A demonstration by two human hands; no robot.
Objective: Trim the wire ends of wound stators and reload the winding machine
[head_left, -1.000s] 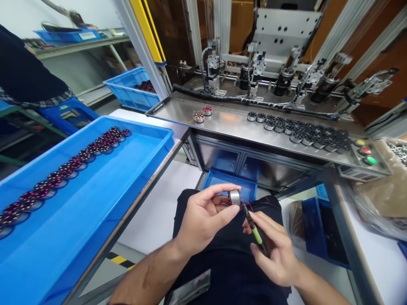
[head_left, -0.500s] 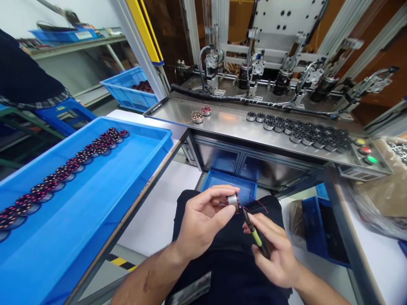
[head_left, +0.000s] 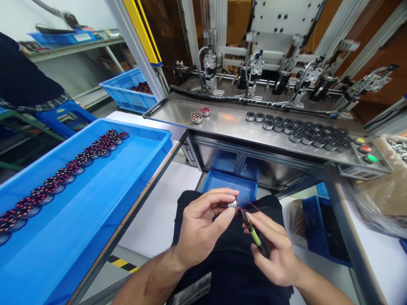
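Factory bench [head_left: 229,125], blue tray [head_left: 95,203] alongside: my left hand [head_left: 203,224] pinches wound coil [head_left: 233,204] by rim; right hand [head_left: 275,250] clamps cutters [head_left: 252,232]. Light, stiff; fine wires seem fragile.

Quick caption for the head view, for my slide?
Left hand pinches a small wound stator above the lap; right hand holds a green-handled tool by its red wire.

Left hand [head_left: 200,224] pinches small wound stator [head_left: 233,205] over lap; right hand [head_left: 273,250] grips green-handled tool [head_left: 252,231], tip at stator's red wire. Blue tray [head_left: 95,203] at left carries a row of stators.
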